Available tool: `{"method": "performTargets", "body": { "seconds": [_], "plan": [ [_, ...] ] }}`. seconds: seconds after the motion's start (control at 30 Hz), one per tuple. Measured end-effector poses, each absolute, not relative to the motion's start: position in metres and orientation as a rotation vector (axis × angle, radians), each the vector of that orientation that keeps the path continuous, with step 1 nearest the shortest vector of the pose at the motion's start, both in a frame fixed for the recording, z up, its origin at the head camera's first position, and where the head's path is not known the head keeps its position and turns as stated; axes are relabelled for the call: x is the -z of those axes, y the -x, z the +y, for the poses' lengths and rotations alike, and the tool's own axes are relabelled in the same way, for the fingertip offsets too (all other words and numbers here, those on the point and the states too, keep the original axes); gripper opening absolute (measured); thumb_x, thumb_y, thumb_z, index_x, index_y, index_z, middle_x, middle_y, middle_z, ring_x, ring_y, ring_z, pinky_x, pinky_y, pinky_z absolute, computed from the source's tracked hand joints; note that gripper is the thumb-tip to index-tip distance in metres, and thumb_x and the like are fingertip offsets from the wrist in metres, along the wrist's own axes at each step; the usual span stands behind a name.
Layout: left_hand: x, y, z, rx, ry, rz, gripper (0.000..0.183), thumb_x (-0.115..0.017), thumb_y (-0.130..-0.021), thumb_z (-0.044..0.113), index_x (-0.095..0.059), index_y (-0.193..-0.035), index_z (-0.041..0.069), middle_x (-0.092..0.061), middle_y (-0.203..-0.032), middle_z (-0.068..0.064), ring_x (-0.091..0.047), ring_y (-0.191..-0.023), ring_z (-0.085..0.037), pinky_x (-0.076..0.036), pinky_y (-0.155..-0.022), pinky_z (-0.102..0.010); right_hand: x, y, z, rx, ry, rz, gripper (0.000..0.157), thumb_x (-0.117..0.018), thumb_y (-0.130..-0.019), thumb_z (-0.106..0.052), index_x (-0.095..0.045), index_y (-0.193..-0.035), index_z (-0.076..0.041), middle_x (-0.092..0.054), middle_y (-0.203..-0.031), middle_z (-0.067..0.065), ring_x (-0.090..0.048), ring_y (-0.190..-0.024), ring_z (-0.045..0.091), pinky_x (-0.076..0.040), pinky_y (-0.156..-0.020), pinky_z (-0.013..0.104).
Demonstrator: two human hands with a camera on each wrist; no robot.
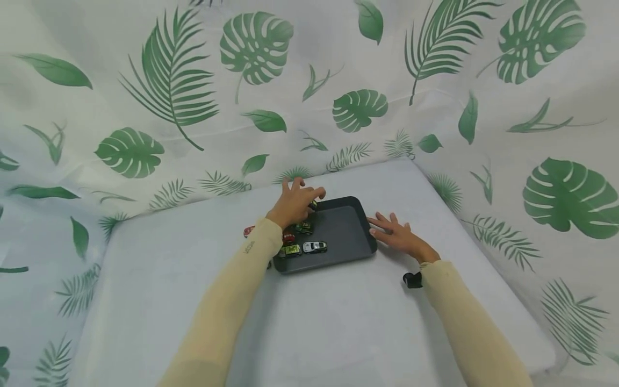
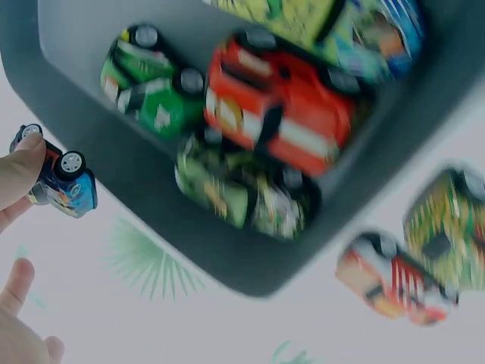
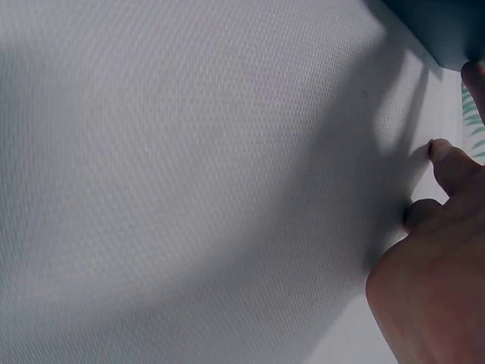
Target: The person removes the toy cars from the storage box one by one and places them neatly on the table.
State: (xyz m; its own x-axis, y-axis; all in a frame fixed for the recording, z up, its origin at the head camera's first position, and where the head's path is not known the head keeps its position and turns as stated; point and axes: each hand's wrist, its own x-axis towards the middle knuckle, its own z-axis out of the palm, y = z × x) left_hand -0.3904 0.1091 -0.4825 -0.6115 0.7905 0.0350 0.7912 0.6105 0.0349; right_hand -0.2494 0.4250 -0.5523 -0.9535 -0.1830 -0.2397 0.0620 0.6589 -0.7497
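Observation:
My left hand (image 1: 292, 205) is over the left back corner of a dark grey tray (image 1: 345, 231). Between thumb and finger it pinches a small blue and black toy car (image 2: 67, 182), just outside the rim in the left wrist view. Inside the tray are a white toy car (image 1: 315, 246), a yellow one (image 1: 290, 250), a red one (image 2: 276, 102), a green one (image 2: 151, 87) and a camouflage-patterned one (image 2: 242, 189). My right hand (image 1: 398, 236) has its fingers spread at the tray's right side, fingertips by the rim; its palm is hidden.
Outside the tray's left end lie a red and white toy car (image 2: 394, 279) and a green and yellow one (image 2: 451, 227), partly behind my left arm in the head view. A leaf-patterned cloth (image 1: 309, 115) rises behind the white table (image 1: 338, 317).

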Motion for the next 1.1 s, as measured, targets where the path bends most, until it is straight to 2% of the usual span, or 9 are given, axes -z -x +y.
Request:
{"method": "performTargets", "body": {
  "seconds": [0.17,0.37,0.5,0.7,1.1],
  "plan": [
    [0.472,0.396,0.083,0.030,1.332,-2.792,0.041,-0.079,-0.101,0.024,-0.057,-0.136,0.027,-0.074,-0.128,0.001,-0.045,-0.139,-0.039,-0.020,-0.116,-0.074,0.552,0.250,0.422,1.137,0.086,2.610,0.065,-0.053,-0.112,-0.042,-0.041,-0.165,-0.006,-0.014,-0.174,0.027,0.014,-0.157,0.054,0.018,-0.114,0.077],
    [0.465,0.403,0.037,0.088,1.243,-2.868,0.042,-0.081,-0.099,0.019,-0.061,-0.136,0.025,-0.074,-0.133,0.000,-0.046,-0.138,-0.041,-0.015,-0.117,-0.078,0.550,0.253,0.420,1.086,0.078,2.618,0.068,-0.054,-0.112,-0.045,-0.040,-0.165,-0.005,-0.014,-0.174,0.028,0.014,-0.157,0.056,0.016,-0.113,0.080],
    [0.466,0.404,0.004,0.086,1.178,-2.941,0.042,-0.081,-0.099,0.017,-0.060,-0.135,0.025,-0.075,-0.129,-0.002,-0.046,-0.138,-0.040,-0.013,-0.118,-0.079,0.548,0.252,0.420,1.098,0.079,2.609,0.070,-0.054,-0.112,-0.045,-0.038,-0.165,-0.003,-0.013,-0.173,0.029,0.014,-0.156,0.056,0.016,-0.112,0.080],
    [0.476,0.400,-0.039,0.149,1.073,-3.048,0.040,-0.081,-0.098,0.014,-0.060,-0.131,0.021,-0.076,-0.127,-0.007,-0.045,-0.137,-0.042,-0.007,-0.118,-0.079,0.548,0.252,0.418,1.115,0.076,2.592,0.071,-0.054,-0.111,-0.045,-0.037,-0.165,-0.002,-0.011,-0.174,0.029,0.016,-0.156,0.056,0.018,-0.112,0.079],
    [0.509,0.391,-0.083,0.101,0.974,-3.095,0.037,-0.081,-0.097,0.011,-0.060,-0.126,0.021,-0.076,-0.124,-0.009,-0.047,-0.136,-0.043,-0.013,-0.117,-0.077,0.549,0.252,0.414,1.151,0.054,2.569,0.072,-0.054,-0.112,-0.046,-0.034,-0.167,-0.004,-0.008,-0.175,0.026,0.018,-0.157,0.051,0.022,-0.113,0.075]
  ]
}}
